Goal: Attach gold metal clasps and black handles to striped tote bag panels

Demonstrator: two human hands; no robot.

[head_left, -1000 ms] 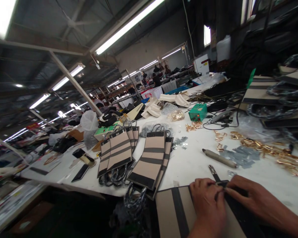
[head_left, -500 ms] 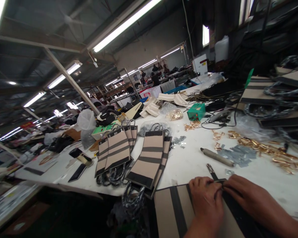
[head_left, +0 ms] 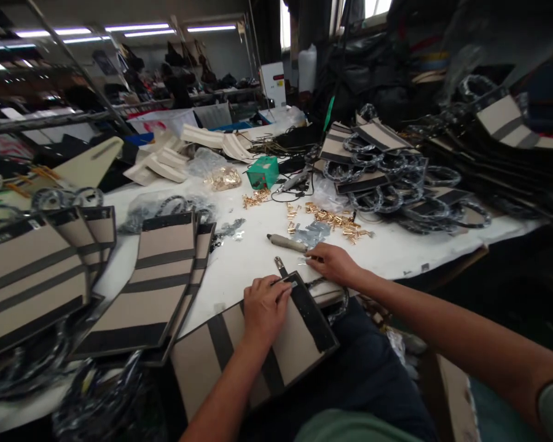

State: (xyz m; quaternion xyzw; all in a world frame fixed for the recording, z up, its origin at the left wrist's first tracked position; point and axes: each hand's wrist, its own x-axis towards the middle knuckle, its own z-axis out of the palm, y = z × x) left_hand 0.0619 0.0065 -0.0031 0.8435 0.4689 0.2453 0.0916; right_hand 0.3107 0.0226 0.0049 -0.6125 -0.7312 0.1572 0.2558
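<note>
A beige bag panel with dark bands (head_left: 299, 353) lies tilted at the table's front edge, partly over my lap. My left hand (head_left: 265, 310) is closed over its upper edge, thumb and fingers pressing by a small metal plate (head_left: 294, 284). A short dark strap with a metal end (head_left: 279, 264) sticks out beyond that edge. To the right, my right hand (head_left: 332, 263) reaches to the tabletop, its fingertips pinched at a small shiny flat piece (head_left: 303, 261). Just behind those fingers lies a grey-green, pen-shaped tool (head_left: 286, 242). A plastic-wrapped handle (head_left: 340, 307) hangs from the panel.
Loose grey plates (head_left: 311, 234) and gold-coloured fittings (head_left: 332, 218) are scattered behind the tool. A green box (head_left: 262, 172) stands farther back. Stacked panels (head_left: 161, 276) sit on the left, and a pile with wrapped handles (head_left: 378, 166) on the right.
My right hand has left the panel's edge and moved right to the shiny piece on the table. My left hand stays on the panel. The camera view has swung right and levelled.
</note>
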